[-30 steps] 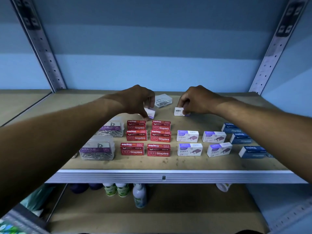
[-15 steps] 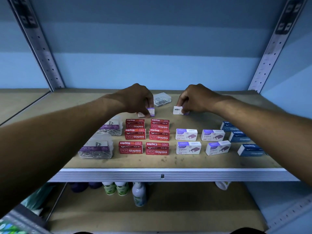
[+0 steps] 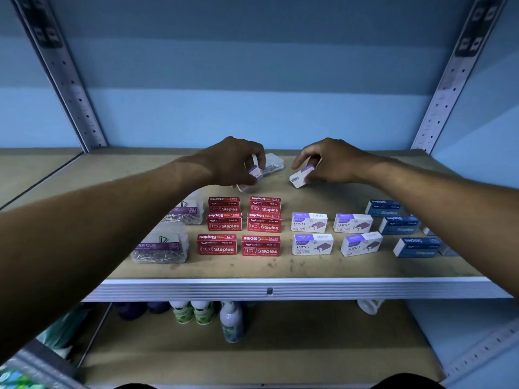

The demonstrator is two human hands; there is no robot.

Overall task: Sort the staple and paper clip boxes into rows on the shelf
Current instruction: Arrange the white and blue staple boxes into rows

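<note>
Two hands: each holds one white-and-purple box above the back of the shelf [image 3: 280,269].
Left hand [image 3: 233,161]: fingers curled round a small box [image 3: 255,172].
Right hand [image 3: 328,160]: fingers pinch a tilted box [image 3: 300,176].
Rows: clear clip boxes [image 3: 161,245], red boxes [image 3: 261,245], white boxes [image 3: 311,244], blue boxes [image 3: 415,247].

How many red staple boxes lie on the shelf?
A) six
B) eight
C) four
A: the red boxes lie in two columns of three on the shelf, between the clear paper clip boxes and the white boxes.
</note>
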